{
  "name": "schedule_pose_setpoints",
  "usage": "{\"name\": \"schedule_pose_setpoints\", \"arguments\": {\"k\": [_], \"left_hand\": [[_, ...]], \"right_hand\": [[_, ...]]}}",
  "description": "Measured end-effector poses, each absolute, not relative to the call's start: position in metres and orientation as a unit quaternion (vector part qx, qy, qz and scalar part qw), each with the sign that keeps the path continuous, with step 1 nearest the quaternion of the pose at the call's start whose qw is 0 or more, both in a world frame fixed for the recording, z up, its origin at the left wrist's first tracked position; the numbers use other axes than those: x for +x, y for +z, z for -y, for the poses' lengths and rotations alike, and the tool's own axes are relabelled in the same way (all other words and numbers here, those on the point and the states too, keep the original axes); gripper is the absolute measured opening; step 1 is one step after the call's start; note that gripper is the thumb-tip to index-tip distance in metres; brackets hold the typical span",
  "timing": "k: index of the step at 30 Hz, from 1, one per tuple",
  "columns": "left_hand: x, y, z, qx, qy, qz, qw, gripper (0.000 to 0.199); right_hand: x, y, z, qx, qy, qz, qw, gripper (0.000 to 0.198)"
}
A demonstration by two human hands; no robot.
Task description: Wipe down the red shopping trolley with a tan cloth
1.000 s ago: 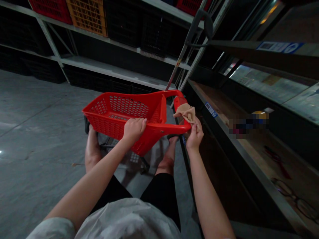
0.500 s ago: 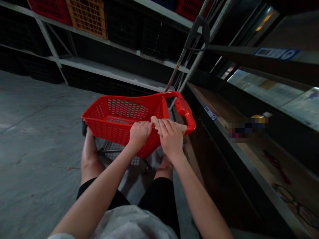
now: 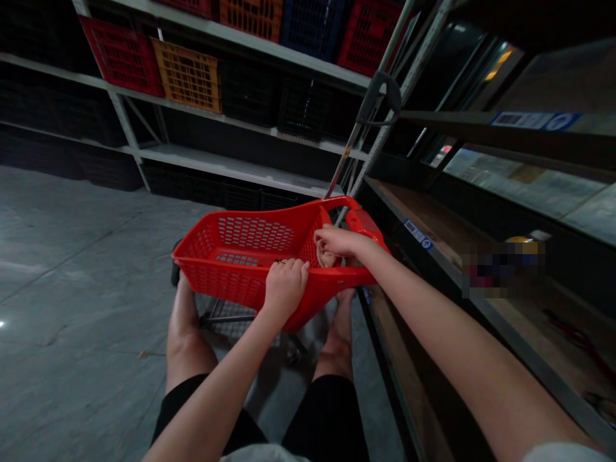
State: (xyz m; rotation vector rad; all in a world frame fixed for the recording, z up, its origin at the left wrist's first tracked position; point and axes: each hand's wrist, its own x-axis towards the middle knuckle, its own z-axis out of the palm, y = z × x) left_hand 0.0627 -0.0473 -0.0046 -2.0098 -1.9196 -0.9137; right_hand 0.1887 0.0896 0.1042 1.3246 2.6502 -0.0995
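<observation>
A red plastic shopping cart stands in front of me, its basket perforated with small holes. My left hand grips the near rim of the basket, fingers curled over the edge. Inside the basket, by the end wall under the handle, my right hand holds a crumpled beige cloth. The cloth hangs down below the fingers, close to that wall. Part of the handle is hidden behind my right forearm.
A metal rack with yellow, red and dark crates runs behind the cart. A pole with a grey looped grip leans there. On my right, a wooden shelf holds a blurred-out item and a dark red tool.
My right hand has moved with the cloth from the near rim to the inside of the basket. My left hand stays on the rim. The view has tilted up slightly.
</observation>
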Motion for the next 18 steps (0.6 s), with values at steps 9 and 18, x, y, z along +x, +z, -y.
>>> {"name": "schedule_pose_setpoints", "arguments": {"k": [9,18], "left_hand": [[0.061,-0.006,0.067,-0.699,-0.294,0.643,0.106,0.036],[0.071,-0.007,0.060,-0.728,-0.239,0.637,0.090,0.035]], "right_hand": [[0.177,0.093,-0.184,0.512,0.064,-0.855,-0.048,0.025],[0.198,0.095,-0.175,0.538,0.052,-0.842,-0.003,0.028]]}}
